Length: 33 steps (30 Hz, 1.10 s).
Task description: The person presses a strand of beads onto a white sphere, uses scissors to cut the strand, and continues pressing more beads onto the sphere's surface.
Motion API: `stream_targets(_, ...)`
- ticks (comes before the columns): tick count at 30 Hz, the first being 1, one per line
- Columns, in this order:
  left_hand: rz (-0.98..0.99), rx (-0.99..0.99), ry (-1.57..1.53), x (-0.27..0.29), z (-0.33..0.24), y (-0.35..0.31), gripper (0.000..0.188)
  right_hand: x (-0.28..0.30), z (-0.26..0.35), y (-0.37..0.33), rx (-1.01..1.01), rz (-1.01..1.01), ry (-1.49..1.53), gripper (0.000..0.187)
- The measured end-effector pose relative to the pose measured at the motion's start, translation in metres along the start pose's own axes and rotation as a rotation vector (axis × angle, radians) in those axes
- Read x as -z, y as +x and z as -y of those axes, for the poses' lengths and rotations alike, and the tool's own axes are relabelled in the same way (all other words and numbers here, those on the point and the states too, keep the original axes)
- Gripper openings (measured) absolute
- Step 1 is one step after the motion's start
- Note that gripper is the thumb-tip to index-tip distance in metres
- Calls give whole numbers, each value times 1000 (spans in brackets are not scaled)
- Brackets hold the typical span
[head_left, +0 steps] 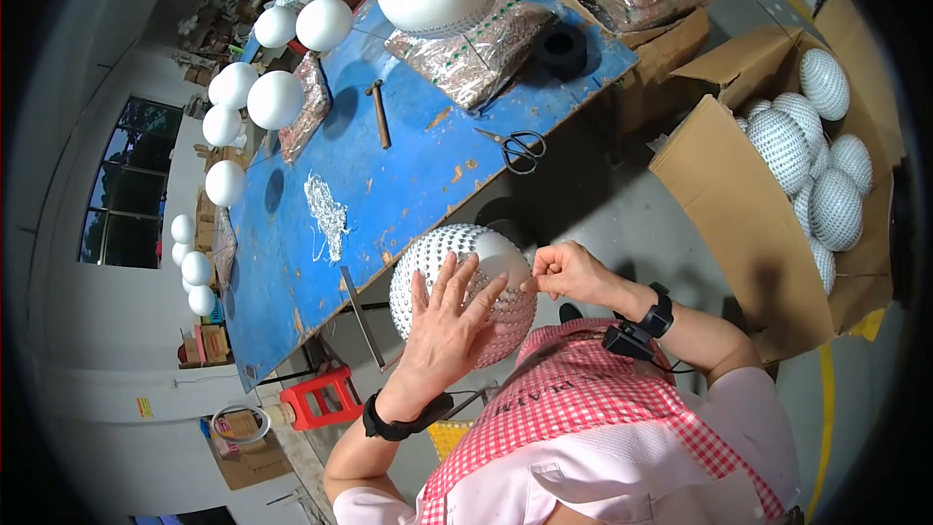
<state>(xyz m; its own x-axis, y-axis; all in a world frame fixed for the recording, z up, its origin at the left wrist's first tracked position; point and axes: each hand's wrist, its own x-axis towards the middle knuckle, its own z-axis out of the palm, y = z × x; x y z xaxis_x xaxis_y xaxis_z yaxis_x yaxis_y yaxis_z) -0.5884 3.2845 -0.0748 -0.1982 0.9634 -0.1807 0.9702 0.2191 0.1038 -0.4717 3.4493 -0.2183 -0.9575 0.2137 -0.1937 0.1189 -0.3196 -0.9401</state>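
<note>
In front of my apron, past the table's near edge, is a large white ball (413,262) mostly covered in rows of small silvery beads. A smooth white patch shows on its upper right. My left hand (439,335) lies across the ball's near left side, fingers stretched and spread on the beads. At the ball's right edge, beside the bare patch, my right hand (571,272) is closed in a pinch. What lies between its fingertips is too small to make out. A tangle of silvery bead strands (327,216) rests on the blue table (389,196).
A hammer (379,115), scissors (518,150), a black roll (564,49) and plastic-wrapped packs (471,56) lie on the table. Plain white balls (275,100) hang over it. At right stands a cardboard box (734,204) of beaded balls (780,148). A red stool (321,401) is lower left.
</note>
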Motion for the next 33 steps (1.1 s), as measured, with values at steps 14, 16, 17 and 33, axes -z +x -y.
stream_targets(14, 28, -4, 82, -2, -9, 5, 44, 0, 5, -9, -12, -56, -202, 19)
stream_targets(16, 43, -13, 86, 1, -9, 5, 44, 1, 3, -8, 1, -40, -171, 18)
stream_targets(17, 57, -21, 88, 2, -8, 5, 44, 1, 4, -7, 6, -37, -181, 18)
stream_targets(33, 36, 30, 80, 2, 9, -9, 73, 0, -7, 3, -46, 79, 14, 25)
